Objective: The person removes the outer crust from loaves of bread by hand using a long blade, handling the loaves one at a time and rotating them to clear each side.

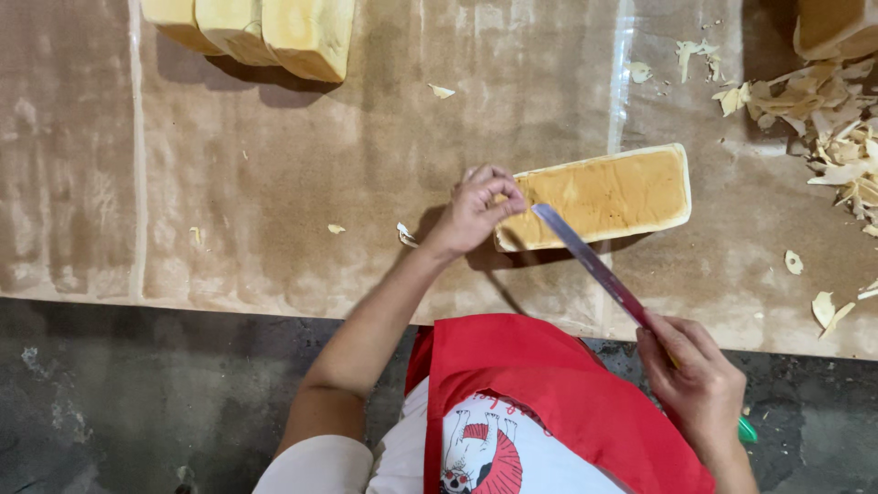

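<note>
Trimming in hand: left hand (476,209) fingers pinching loaf (604,195) end; right hand (700,384) closed around knife (590,263), blade at loaf's near edge. Steady slicing stroke required.

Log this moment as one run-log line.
left hand: grips loaf end | right hand: holds long knife, tip on loaf | crust trimmings: heaped upper right | more loaves: top left

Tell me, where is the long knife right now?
In the head view, the long knife is right of centre, held by the right hand, its tip over the bread loaf near the left hand.
</note>
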